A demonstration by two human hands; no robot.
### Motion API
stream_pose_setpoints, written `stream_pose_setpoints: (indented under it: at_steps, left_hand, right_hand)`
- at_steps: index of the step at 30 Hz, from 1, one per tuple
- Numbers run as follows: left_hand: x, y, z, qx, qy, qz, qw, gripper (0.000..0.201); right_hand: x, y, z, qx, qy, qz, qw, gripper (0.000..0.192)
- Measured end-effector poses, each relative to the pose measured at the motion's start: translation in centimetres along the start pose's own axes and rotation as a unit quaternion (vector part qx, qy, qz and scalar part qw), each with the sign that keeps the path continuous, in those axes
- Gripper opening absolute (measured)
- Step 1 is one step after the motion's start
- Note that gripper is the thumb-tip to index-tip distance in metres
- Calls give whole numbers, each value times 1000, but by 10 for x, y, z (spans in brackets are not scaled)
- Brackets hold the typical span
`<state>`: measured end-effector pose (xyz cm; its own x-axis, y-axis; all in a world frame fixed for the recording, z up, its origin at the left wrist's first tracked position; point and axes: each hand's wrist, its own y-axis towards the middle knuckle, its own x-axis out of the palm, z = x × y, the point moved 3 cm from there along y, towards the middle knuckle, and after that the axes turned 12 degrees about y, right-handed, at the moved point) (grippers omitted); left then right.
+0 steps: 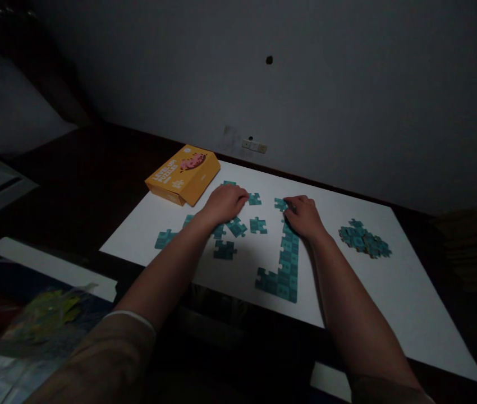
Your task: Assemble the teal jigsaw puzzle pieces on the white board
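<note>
Teal puzzle pieces lie face down on a white board point(415, 314). My left hand point(224, 203) rests palm down on loose pieces, its fingertips beside one teal piece point(254, 198). My right hand point(303, 216) pinches a single teal piece point(281, 204) at the top of a joined L-shaped strip of pieces point(285, 266). Several loose pieces point(230, 235) lie under and below my left hand, and another point(258, 225) sits between the hands.
An orange puzzle box point(183, 174) stands at the board's far left corner. A heap of teal pieces point(363, 239) sits to the right. Papers and a plastic bag point(40, 314) lie at lower left. The wall is close behind the dark table.
</note>
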<state>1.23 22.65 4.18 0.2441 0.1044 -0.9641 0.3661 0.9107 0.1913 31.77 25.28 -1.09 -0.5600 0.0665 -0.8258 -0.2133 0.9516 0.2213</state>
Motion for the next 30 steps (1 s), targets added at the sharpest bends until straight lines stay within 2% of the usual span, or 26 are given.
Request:
stream_pose_setpoints:
  at_steps: [7,9,12,16,18,23,30]
  left_hand:
    - [9,-2,24,109,1,-63,992,36]
    - [11,-5,28,133,6,-82,988,46]
    - [14,-7,33,143,31,-107,983,64]
    - [17,-5,38,141,46,-113,982,63]
    - [17,-4,38,140,36,-113,983,59]
    - [19,-2,37,139,28,-114,983,54]
    - [20,-3,37,139,19,-122,982,54]
  right_hand:
    - [-11,-2,3,34,-14,27,999,51]
    - [-19,-2,6,58,-5,34,998,43]
    - [-30,-4,13,103,30,-13,994,27]
    - [-39,-7,19,84,110,-109,984,23]
    - [-43,-9,23,74,152,-124,978,22]
    - [-45,-13,33,97,223,-156,957,36]
    - [-46,-11,30,60,239,-187,951,34]
